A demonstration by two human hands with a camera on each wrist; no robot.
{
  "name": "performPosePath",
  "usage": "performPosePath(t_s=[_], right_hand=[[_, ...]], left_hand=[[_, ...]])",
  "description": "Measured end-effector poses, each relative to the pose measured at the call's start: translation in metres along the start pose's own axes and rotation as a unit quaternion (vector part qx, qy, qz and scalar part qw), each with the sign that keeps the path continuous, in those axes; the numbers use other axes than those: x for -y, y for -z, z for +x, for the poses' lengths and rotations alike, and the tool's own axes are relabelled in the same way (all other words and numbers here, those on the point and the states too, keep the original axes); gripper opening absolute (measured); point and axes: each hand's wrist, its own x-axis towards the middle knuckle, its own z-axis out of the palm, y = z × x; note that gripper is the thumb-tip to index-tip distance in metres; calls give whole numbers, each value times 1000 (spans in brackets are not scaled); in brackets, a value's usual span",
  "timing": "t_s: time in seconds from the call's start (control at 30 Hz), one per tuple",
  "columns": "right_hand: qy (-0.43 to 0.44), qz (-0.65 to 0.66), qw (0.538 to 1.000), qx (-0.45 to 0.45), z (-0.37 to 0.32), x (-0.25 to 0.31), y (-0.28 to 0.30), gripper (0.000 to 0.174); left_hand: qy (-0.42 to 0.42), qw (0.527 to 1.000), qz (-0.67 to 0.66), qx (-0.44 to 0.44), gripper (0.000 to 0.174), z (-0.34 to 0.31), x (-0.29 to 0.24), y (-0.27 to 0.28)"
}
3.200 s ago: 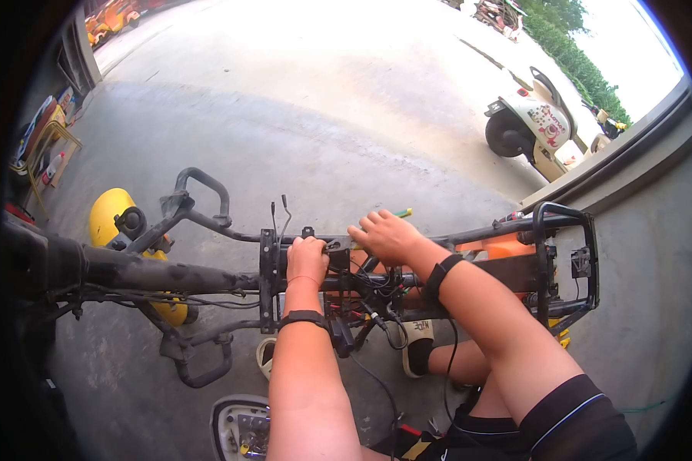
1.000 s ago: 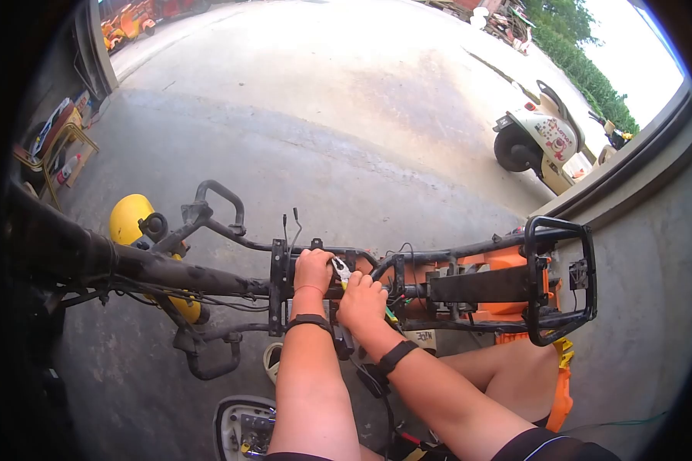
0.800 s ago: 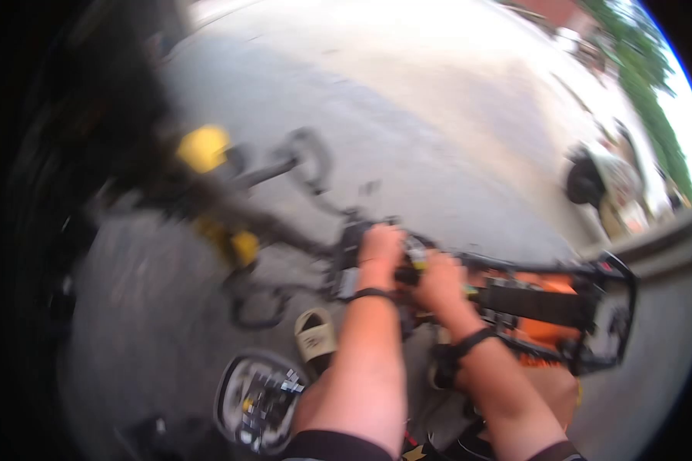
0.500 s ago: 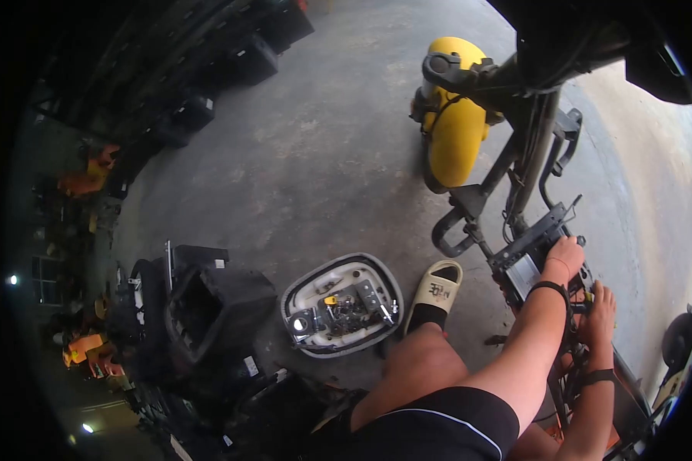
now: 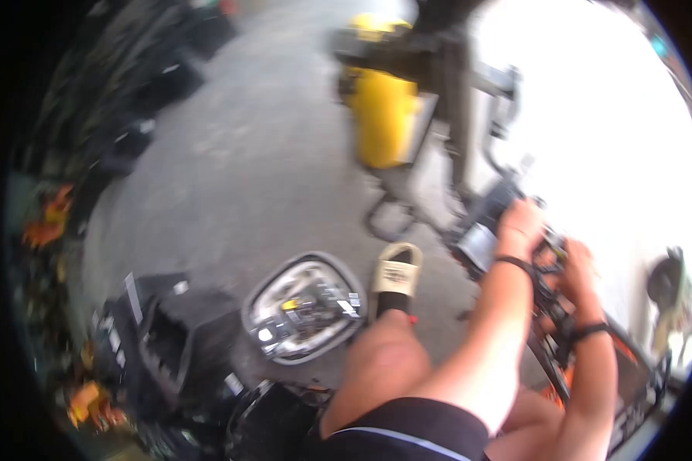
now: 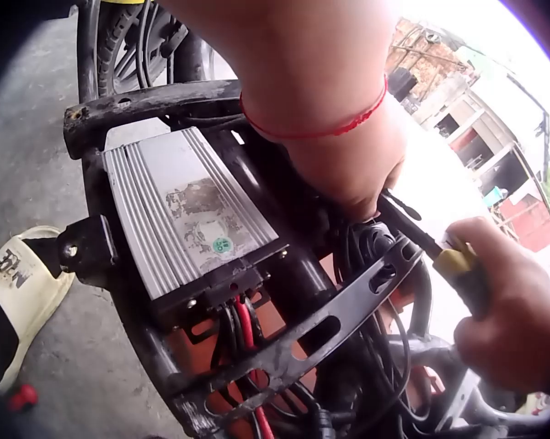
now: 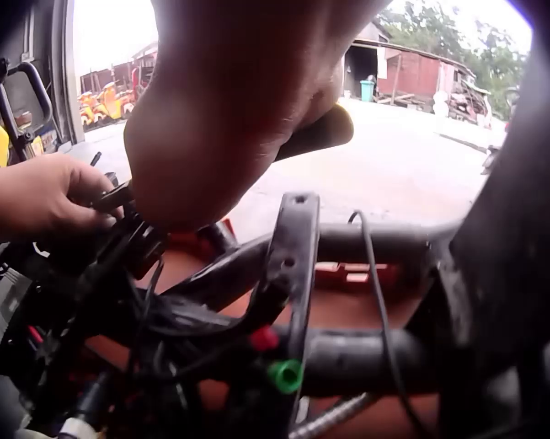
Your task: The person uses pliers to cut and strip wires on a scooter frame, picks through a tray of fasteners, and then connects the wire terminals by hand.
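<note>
My right hand (image 6: 522,311) grips a pair of pliers (image 6: 410,224) by the black-and-yellow handles, with the tool's dark nose reaching to my left hand. My left hand (image 7: 42,197) bends its fingers down into the black scooter frame (image 7: 375,357), thumb and fingertips right at the pliers' nose. Whatever lies between those fingertips I cannot tell. Beside the left wrist sits a silver finned controller box (image 6: 188,215), with red and black wires (image 6: 247,329) leaving one end. A slotted black bracket (image 6: 311,338) crosses the frame below the hands.
A grey-rimmed shell (image 5: 249,307) holding loose hardware lies on the floor by a sandalled foot (image 5: 396,280). Black plastic body panels (image 5: 169,338) are piled at left. The yellow front fender (image 5: 380,115) stands ahead. A red and a green connector (image 7: 286,376) hang at the frame.
The head view has swung toward the floor on the left, and is blurred now. My right hand came in beside the left with the pliers; both have stayed together on the frame since.
</note>
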Motion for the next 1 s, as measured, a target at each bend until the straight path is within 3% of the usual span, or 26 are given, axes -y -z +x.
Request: performPosePath(t_s=[0.07,0.1,0.13,0.3,0.43,0.57,0.67,0.77,0.8,1.0], right_hand=[[-65,-6,998,2,-6,26,-1,57],[-91,-36,995,19,-8,31,-8,52],[-122,-35,992,17,-12,45,-3,50],[-238,-22,971,21,-13,97,6,53],[-348,14,937,-27,-4,135,-3,53],[-374,41,927,-8,-4,134,-4,57],[-288,15,957,0,-13,109,-2,71],[-160,-24,987,-24,-19,61,-2,68],[-139,-25,990,21,-18,49,9,66],[10,-75,996,38,1,5,30,58]], left_hand=[[-42,998,37,-9,21,-5,8,11],[-29,999,-21,-8,16,-8,11,10],[-92,995,-14,-41,15,-7,19,-4],[-84,993,-65,-46,18,-15,17,10],[-53,996,-77,-7,20,-13,16,16],[-79,995,-55,-13,20,-13,17,17],[-69,996,-50,-10,16,-16,11,24],[-55,998,-34,7,17,-16,7,29],[-57,998,-37,7,17,-18,5,28],[-42,999,-21,14,17,-17,3,29]])
